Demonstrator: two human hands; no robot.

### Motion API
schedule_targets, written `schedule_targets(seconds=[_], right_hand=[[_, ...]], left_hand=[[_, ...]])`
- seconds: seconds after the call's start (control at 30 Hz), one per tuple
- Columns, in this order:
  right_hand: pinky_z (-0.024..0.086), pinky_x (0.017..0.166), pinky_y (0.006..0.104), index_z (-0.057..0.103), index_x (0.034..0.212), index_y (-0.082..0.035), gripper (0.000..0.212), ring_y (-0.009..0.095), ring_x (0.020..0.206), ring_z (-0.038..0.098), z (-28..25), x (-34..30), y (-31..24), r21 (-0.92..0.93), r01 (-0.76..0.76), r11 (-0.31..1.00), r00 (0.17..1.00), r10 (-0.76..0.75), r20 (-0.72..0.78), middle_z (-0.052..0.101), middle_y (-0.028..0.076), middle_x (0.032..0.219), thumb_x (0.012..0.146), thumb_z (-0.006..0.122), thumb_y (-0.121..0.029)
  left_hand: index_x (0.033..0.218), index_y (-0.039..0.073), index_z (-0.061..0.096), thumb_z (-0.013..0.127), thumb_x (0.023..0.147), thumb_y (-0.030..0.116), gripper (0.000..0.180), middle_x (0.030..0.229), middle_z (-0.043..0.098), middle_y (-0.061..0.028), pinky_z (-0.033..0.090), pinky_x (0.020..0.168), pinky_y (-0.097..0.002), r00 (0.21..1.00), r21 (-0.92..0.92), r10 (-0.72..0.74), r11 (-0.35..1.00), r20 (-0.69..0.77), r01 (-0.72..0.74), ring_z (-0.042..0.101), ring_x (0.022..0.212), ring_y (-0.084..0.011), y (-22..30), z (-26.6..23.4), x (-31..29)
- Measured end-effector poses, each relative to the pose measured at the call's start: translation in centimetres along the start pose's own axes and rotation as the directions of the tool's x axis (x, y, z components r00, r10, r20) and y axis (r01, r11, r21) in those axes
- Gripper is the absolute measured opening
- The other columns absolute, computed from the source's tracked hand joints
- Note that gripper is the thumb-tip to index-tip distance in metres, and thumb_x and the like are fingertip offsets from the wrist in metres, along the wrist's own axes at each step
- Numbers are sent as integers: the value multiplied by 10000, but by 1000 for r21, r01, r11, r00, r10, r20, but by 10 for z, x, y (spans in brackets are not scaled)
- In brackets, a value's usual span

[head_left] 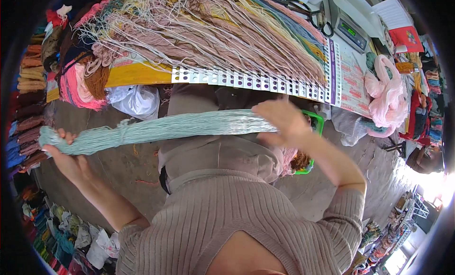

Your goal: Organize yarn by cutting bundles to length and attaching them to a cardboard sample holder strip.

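Note:
A long pale mint-green skein of yarn (175, 125) stretches across my lap from side to side, tied round once towards its left part. My left hand (71, 156) is closed round its looped left end. At the other end my right hand (283, 123), smeared by motion, lies over the skein; its fingers are too blurred to read. Beyond the skein, a table bears a thick spread of cut yarn strands (227, 38) in dusty pink, yellow and blue-grey.
Scissors (327, 26) and a digital scale (350, 31) sit at the table's far right. A pale pink skein (386, 90) hangs over its right edge. A green basket (316, 121) stands beside my right leg. Piled yarn (29, 109) lines the left side.

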State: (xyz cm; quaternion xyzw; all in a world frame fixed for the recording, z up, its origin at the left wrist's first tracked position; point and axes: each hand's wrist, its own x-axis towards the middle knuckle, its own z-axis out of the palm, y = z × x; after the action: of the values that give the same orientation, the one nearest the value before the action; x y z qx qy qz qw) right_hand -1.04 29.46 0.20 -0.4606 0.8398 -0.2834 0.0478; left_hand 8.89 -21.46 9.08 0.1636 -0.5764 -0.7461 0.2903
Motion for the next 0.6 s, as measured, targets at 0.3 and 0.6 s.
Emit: schedule_targets(seconds=[0.3, 0.6], right_hand=[[491, 741, 286, 621, 869, 19, 208, 158, 750, 636, 47, 0, -17, 687, -665, 293, 741, 142, 656, 656, 92, 739, 831, 611, -185], [541, 621, 358, 536, 1035, 87, 359, 266, 694, 654, -4, 49, -57, 426, -903, 54, 356, -460, 813, 631, 198, 828, 828, 560, -206]], left_hand=[[1197, 11, 510, 582, 851, 428, 546, 1115, 565, -141, 465, 821, -371, 720, 891, 616, 455, -320, 7, 553, 994, -272, 44, -212, 117], [1255, -13, 480, 470, 890, 463, 600, 1282, 502, -89, 300, 1018, -314, 193, 465, -456, 885, 869, 2, 440, 1197, -189, -96, 115, -54]])
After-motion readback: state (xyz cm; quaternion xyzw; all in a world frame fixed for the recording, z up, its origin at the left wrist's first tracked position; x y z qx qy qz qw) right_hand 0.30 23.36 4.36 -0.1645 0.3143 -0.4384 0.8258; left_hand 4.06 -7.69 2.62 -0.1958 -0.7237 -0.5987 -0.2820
